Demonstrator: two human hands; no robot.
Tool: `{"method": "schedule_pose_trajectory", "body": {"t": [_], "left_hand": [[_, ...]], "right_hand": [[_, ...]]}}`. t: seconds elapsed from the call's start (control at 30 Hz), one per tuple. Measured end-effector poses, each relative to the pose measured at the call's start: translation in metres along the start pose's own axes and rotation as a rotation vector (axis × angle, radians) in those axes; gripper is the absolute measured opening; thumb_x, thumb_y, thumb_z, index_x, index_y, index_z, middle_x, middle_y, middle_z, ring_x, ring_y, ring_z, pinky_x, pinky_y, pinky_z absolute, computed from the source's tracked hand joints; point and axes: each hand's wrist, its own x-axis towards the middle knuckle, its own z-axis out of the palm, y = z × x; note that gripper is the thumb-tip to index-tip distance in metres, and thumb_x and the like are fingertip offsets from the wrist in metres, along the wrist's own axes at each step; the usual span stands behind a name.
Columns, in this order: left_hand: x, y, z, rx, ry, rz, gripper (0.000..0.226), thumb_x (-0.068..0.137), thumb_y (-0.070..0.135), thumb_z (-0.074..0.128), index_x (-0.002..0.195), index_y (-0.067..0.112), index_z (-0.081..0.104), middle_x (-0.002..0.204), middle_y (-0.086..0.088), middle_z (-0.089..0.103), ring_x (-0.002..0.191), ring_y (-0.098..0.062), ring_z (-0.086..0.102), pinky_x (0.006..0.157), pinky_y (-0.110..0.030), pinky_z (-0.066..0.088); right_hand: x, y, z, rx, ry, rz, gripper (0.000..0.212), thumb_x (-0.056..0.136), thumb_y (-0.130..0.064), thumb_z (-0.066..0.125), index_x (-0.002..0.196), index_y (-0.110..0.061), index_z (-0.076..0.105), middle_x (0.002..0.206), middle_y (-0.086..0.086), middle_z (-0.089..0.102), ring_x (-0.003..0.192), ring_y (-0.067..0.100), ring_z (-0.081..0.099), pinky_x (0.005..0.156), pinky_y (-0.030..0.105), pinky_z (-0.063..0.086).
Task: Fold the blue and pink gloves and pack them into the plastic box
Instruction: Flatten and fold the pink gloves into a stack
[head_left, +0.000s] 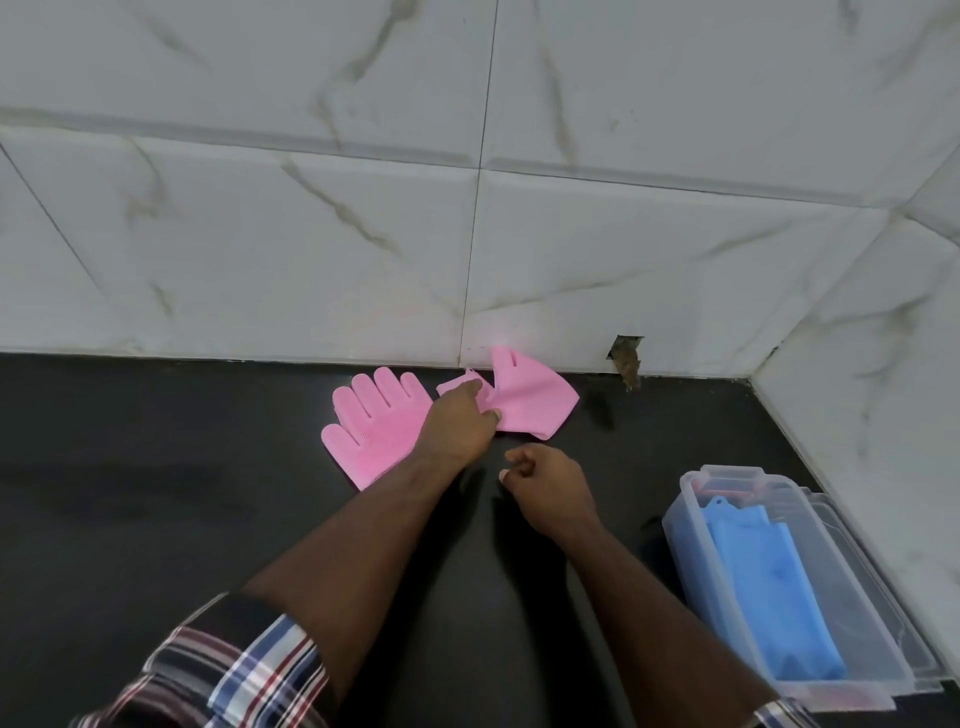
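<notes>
— Our plaid sleeve (228, 670) sat nearest. Left of our left hand (460, 421) lay the flat pink glove (371, 423), waiting.

— That hand pinched the folded pink glove (530, 400), holding its crease. Our right hand (545, 486) hovered loosely curled, empty; right of it, blue gloves (769, 582) filled the plastic box (691, 551).

Mostly glossy stone, soft rubber and clear plastic in my view.

I see a black polished stone counter (156, 519) with a faint sheen, backed by glossy white marble-look wall tiles (260, 234) with grey veining. The flat pink rubbery glove (371, 423) looks matt, its palm covered in fine nubs; the folded pink rubbery glove (530, 400) looks smooth and matt. The clear plastic box (691, 540) is translucent and slightly shiny, holding matt blue rubbery gloves (769, 582). My checked woven cloth sleeve (234, 670) looks soft.
</notes>
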Motion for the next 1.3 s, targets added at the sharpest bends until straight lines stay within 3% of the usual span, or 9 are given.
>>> {"method": "schedule_pose_trajectory", "body": {"t": [0.1, 0.23, 0.43, 0.57, 0.63, 0.83, 1.1, 1.2, 1.3], "left_hand": [[0.009, 0.005, 0.010, 0.004, -0.035, -0.012, 0.046, 0.094, 0.024, 0.061, 0.138, 0.011, 0.054, 0.131, -0.008, 0.065, 0.124, -0.026, 0.057, 0.091, -0.024, 0.038], [0.002, 0.010, 0.023, 0.024, -0.055, 0.010, 0.049, 0.093, 0.017, 0.060, 0.141, 0.013, 0.053, 0.129, -0.010, 0.066, 0.120, -0.024, 0.059, 0.098, -0.026, 0.041], [-0.048, 0.014, 0.035, 0.201, -0.143, 0.350, 0.052, 0.089, 0.010, 0.051, 0.138, 0.026, 0.058, 0.115, -0.007, 0.070, 0.106, -0.026, 0.064, 0.089, -0.033, 0.049], [-0.089, -0.002, 0.039, 0.479, -0.177, 0.540, 0.048, 0.091, 0.019, 0.049, 0.134, 0.041, 0.058, 0.108, -0.004, 0.065, 0.102, -0.027, 0.060, 0.080, -0.039, 0.052], [-0.106, -0.016, 0.042, 0.604, -0.201, 0.599, 0.046, 0.093, 0.025, 0.051, 0.134, 0.047, 0.054, 0.105, -0.002, 0.063, 0.099, -0.027, 0.057, 0.080, -0.041, 0.052], [-0.146, -0.040, 0.056, 0.631, -0.239, 0.551, 0.041, 0.094, 0.027, 0.046, 0.134, 0.037, 0.055, 0.116, 0.000, 0.065, 0.105, -0.027, 0.057, 0.087, -0.042, 0.050], [-0.175, -0.042, 0.062, -0.014, -0.114, 0.066, 0.008, 0.094, 0.030, 0.059, 0.095, 0.023, 0.063, 0.091, 0.007, 0.067, 0.090, -0.015, 0.063, 0.076, -0.025, 0.042], [-0.177, -0.040, 0.058, -0.080, -0.137, 0.014, 0.024, 0.094, 0.028, 0.062, 0.117, 0.024, 0.059, 0.104, 0.007, 0.065, 0.098, -0.016, 0.062, 0.085, -0.026, 0.044], [-0.187, -0.038, 0.059, 0.091, -0.285, 0.264, 0.052, 0.094, 0.015, 0.054, 0.142, 0.035, 0.050, 0.134, 0.015, 0.060, 0.122, -0.013, 0.056, 0.102, -0.025, 0.041]], "right_hand": [[-0.004, 0.009, -0.005, 0.022, 0.018, 0.005, 0.024, 0.087, -0.025, 0.067, 0.111, -0.024, 0.072, 0.105, -0.009, 0.072, 0.096, 0.007, 0.065, 0.083, 0.020, 0.047], [-0.015, 0.015, -0.015, 0.070, 0.043, 0.019, 0.018, 0.088, -0.023, 0.066, 0.105, -0.025, 0.072, 0.098, -0.011, 0.072, 0.085, 0.005, 0.067, 0.070, 0.017, 0.048], [-0.045, 0.030, -0.029, 0.162, 0.091, 0.081, 0.011, 0.089, -0.019, 0.065, 0.095, -0.026, 0.072, 0.081, -0.012, 0.072, 0.063, 0.002, 0.068, 0.052, 0.012, 0.049], [-0.070, 0.046, -0.034, 0.119, 0.072, 0.148, 0.012, 0.085, -0.025, 0.065, 0.078, -0.019, 0.073, 0.073, -0.003, 0.072, 0.069, 0.014, 0.069, 0.072, 0.036, 0.059], [-0.083, 0.051, -0.035, 0.113, -0.019, 0.198, 0.017, 0.084, -0.027, 0.066, 0.073, -0.017, 0.072, 0.069, 0.000, 0.072, 0.068, 0.016, 0.069, 0.073, 0.038, 0.060], [-0.116, 0.063, -0.034, 0.124, -0.128, 0.276, 0.013, 0.081, -0.022, 0.070, 0.074, -0.013, 0.075, 0.069, 0.004, 0.073, 0.057, 0.013, 0.065, 0.066, 0.031, 0.059], [-0.143, 0.069, -0.035, 0.202, -0.073, 0.259, 0.006, 0.088, -0.022, 0.069, 0.091, -0.017, 0.070, 0.082, 0.003, 0.072, 0.070, 0.014, 0.069, 0.077, 0.036, 0.061], [-0.150, 0.072, -0.032, 0.176, -0.076, 0.184, 0.032, 0.087, -0.025, 0.070, 0.117, -0.020, 0.061, 0.092, 0.000, 0.069, 0.076, 0.011, 0.067, 0.074, 0.029, 0.057], [-0.157, 0.070, -0.027, 0.109, -0.018, 0.028, 0.045, 0.086, -0.027, 0.070, 0.128, -0.020, 0.056, 0.100, -0.004, 0.067, 0.087, 0.009, 0.062, 0.076, 0.023, 0.047]]}}
